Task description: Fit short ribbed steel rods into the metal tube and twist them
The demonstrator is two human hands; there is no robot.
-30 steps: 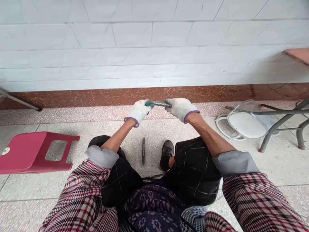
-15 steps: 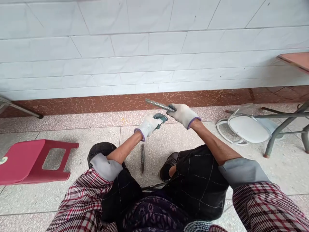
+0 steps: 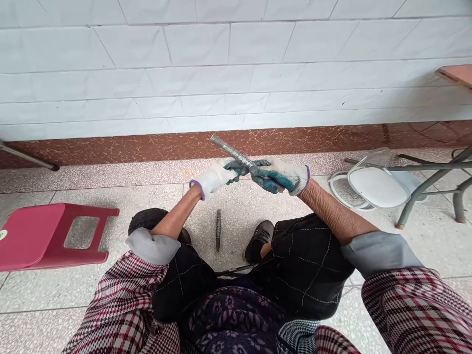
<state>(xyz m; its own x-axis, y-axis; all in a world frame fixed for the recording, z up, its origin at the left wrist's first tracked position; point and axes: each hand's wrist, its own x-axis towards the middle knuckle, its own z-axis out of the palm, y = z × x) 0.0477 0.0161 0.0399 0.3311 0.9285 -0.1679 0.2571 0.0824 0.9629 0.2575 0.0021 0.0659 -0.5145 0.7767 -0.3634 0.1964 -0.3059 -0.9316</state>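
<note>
White wall tiles (image 3: 236, 49) and speckled floor (image 3: 147, 196) face the person, whose gloved right hand (image 3: 280, 174) is closed tight around the near end of a grey threaded metal rod (image 3: 230, 151), held above the knees and tilted up to the far left. The gloved left hand (image 3: 214, 178) pinches its shaft just beside; a second dark rod (image 3: 218, 230) lies untouched on the floor between the feet.

The left hand (image 3: 213, 178) and right hand (image 3: 285, 176) wear white gloves (image 3: 298, 173), teal-palmed, purple-cuffed, below red plaid sleeves (image 3: 125, 290) with grey cuffs.

a grey, threaded metal rod (image 3: 232, 153) slants in mid-air, its free end raised to the upper left.
</note>
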